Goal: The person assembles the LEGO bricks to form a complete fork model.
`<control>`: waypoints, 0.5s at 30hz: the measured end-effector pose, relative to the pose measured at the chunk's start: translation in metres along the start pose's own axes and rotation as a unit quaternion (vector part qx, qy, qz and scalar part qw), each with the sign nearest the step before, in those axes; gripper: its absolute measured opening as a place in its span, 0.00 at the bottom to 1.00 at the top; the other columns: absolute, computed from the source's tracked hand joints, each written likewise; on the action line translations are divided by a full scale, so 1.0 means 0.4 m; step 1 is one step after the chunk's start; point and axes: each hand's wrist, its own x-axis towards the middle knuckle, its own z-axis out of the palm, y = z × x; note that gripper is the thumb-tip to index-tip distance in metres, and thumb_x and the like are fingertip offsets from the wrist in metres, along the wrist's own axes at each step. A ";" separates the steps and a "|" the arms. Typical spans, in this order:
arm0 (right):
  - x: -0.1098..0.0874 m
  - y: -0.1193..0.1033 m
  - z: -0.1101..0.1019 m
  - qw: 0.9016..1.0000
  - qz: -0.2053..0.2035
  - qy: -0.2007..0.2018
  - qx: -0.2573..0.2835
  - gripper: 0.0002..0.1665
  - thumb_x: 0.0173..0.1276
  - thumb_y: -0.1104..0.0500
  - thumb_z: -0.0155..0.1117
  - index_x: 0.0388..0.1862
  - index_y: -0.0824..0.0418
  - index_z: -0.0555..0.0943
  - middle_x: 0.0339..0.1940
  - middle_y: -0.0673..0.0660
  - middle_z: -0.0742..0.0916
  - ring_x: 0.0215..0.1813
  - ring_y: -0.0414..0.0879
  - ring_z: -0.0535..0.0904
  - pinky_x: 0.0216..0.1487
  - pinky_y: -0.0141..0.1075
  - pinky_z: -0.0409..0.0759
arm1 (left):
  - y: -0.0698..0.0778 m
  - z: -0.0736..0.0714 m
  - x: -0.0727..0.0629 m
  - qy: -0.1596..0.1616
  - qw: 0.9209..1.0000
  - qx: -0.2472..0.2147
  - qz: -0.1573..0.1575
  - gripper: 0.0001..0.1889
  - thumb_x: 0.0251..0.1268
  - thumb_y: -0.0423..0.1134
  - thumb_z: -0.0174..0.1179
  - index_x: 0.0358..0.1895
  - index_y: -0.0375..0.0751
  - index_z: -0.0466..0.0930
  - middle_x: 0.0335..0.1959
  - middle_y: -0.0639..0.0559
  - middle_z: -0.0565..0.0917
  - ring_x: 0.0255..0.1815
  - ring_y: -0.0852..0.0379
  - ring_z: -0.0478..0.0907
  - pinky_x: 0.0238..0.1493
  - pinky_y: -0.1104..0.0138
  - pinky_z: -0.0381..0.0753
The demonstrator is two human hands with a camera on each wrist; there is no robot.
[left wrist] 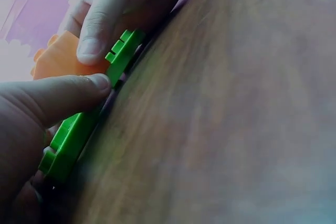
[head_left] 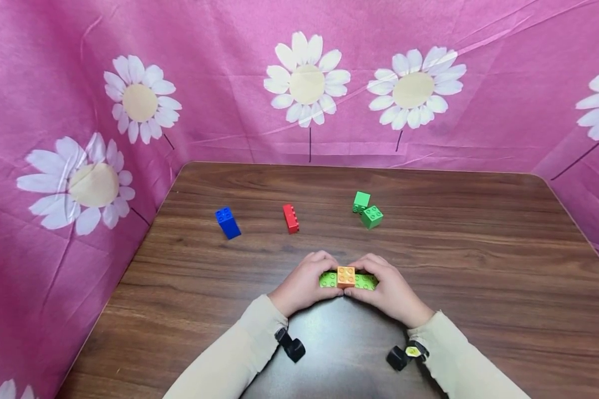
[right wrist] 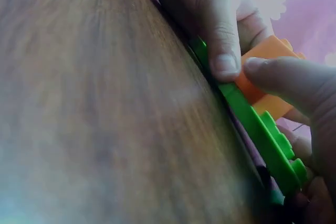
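Observation:
A long light green building brick [head_left: 366,281] lies low at the table's front middle, with an orange building brick [head_left: 346,276] standing on its centre, studs up. My left hand [head_left: 309,280] holds the pair from the left, thumb in front and fingers behind. From the right my right hand [head_left: 386,285] grips them the same way. Both thumbtips meet near the orange brick's lower front, as the left wrist view shows with the left thumb [left wrist: 68,95] and the right wrist view with the right thumb [right wrist: 294,77]. The fingers behind the bricks are partly hidden.
Farther back on the wooden table [head_left: 469,233] stand a tall blue brick [head_left: 228,223], a narrow red brick [head_left: 290,219] and two green bricks, one [head_left: 371,217] beside the other [head_left: 361,200]. A pink flowered cloth [head_left: 219,83] hangs behind the table and along its sides.

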 end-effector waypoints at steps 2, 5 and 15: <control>0.007 0.002 0.000 1.000 0.000 0.004 0.004 0.21 0.55 0.54 0.82 0.48 0.47 0.85 0.44 0.39 0.83 0.46 0.39 0.79 0.47 0.35 0.77 | -0.007 -0.001 0.009 0.007 1.000 -0.007 0.003 0.19 0.55 0.44 0.76 0.49 0.44 0.84 0.49 0.55 0.80 0.53 0.57 0.74 0.56 0.66 0.73; 0.017 0.006 -0.001 1.000 0.008 0.007 0.001 0.20 0.55 0.55 0.81 0.46 0.47 0.85 0.44 0.40 0.83 0.46 0.39 0.79 0.47 0.35 0.77 | -0.019 -0.003 0.021 0.020 1.000 -0.020 0.013 0.19 0.55 0.44 0.76 0.49 0.45 0.84 0.49 0.55 0.82 0.54 0.57 0.75 0.59 0.65 0.73; 0.033 0.004 -0.013 1.000 0.018 -0.006 -0.009 0.17 0.55 0.55 0.81 0.43 0.49 0.86 0.41 0.41 0.84 0.45 0.40 0.79 0.46 0.37 0.77 | -0.024 -0.005 0.038 0.015 1.000 -0.008 0.017 0.17 0.56 0.45 0.75 0.47 0.44 0.84 0.47 0.56 0.84 0.53 0.57 0.77 0.61 0.64 0.73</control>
